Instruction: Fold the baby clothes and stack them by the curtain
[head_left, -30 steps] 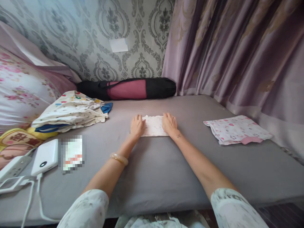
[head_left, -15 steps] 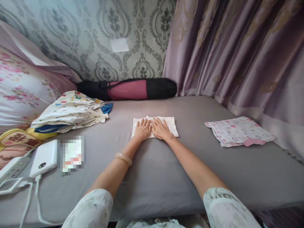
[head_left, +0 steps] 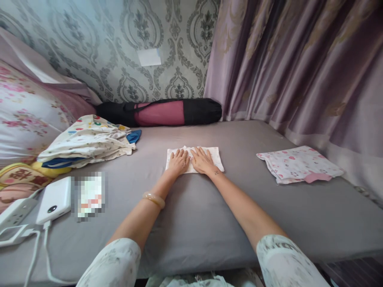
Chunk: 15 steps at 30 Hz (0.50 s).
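Note:
A white folded garment with a faint print (head_left: 218, 159) lies on the grey bed sheet (head_left: 197, 215), in the middle of the view. My left hand (head_left: 178, 161) rests flat on its left half, fingers stretched out. On the other half my right hand (head_left: 202, 160) lies flat as well, its fingers spread. Both palms face down, and they cover much of the cloth between them. Farther right is a second folded garment (head_left: 299, 163), white with pink prints and a pink edge, which neither hand touches.
At the left sits a heap of printed clothes (head_left: 89, 139). Nearer me are a white power bank (head_left: 55, 199), a power strip (head_left: 18, 211) with cables, and a blurred-out item (head_left: 91, 195). A long black and pink bag (head_left: 161, 112) lies along the wall; purple curtains (head_left: 284, 67) hang right.
My two hands have moved slightly apart on the folded garment, and both stay flat. The whole view has shifted a little.

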### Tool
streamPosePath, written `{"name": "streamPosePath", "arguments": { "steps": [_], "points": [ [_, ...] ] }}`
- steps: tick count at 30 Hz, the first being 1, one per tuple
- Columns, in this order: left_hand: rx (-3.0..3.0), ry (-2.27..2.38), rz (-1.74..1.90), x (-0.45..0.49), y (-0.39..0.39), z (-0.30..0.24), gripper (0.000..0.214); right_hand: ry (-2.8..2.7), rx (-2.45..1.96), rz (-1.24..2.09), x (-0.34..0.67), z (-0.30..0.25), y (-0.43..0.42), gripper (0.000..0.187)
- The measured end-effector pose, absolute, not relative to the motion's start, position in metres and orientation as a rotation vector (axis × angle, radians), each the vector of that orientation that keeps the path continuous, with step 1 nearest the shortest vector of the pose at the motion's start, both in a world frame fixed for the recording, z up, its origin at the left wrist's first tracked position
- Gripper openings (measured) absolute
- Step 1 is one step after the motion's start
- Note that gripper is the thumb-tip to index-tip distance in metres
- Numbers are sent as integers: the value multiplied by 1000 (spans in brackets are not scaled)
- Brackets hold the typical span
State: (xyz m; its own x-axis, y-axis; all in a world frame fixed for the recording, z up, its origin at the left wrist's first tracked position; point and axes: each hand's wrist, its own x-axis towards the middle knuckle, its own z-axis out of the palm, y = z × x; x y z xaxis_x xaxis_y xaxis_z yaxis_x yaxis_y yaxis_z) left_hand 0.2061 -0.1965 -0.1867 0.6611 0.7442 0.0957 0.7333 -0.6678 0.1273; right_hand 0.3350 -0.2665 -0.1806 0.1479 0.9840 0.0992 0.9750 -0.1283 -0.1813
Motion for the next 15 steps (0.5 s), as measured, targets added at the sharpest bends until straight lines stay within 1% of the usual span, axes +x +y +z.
{"name": "streamPosePath", "arguments": {
  "steps": [2,4,8,15],
  "points": [
    [2812,1276,306,205,-195,-188,53,-1857,-2242,-23,336,-181,-268,54],
    [2822,1267,337,204,-195,-192,56,-1823,-2266,-39,337,-183,-269,54],
    [2818,1215,272,204,-193,-200,61,-1820,-2297,16,337,-188,-269,53],
    [2813,1233,243,205,-194,-200,60,-1811,-2312,11,337,-190,-268,53]
  ]
}}
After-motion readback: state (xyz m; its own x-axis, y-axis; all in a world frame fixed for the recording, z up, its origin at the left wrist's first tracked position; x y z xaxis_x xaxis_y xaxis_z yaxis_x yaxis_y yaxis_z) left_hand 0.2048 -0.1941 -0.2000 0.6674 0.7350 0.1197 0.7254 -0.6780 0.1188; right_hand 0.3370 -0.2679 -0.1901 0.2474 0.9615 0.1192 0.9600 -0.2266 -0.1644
